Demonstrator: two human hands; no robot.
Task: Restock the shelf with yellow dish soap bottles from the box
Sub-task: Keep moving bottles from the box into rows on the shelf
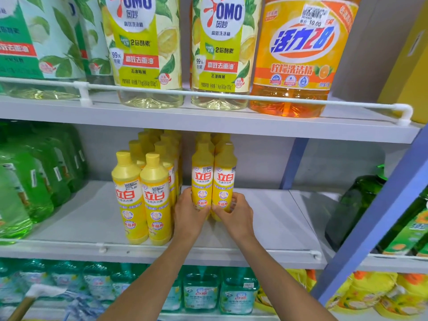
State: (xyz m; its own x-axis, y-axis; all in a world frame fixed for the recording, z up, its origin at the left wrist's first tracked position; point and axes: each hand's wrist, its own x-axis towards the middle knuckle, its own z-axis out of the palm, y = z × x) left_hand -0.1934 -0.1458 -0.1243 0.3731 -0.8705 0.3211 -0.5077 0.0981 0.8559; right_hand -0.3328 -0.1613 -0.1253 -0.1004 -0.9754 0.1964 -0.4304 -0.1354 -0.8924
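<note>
Two yellow dish soap bottles stand side by side on the middle shelf [278, 218]. My left hand [188, 213] grips the left bottle [202, 172] near its base. Around the lower part of the right bottle [224, 174] my right hand [235, 215] is closed. More yellow bottles stand behind these two. To their left, a block of several yellow bottles [143, 193] reaches nearly to the front rail. The box is out of view.
Green detergent bottles [34, 179] fill the shelf's left end, and a dark green bottle [354, 205] sits at the right. Large lemon and orange bottles [294, 56] stand on the shelf above. A white rail [231, 250] edges the front. Teal bottles [201, 290] sit below.
</note>
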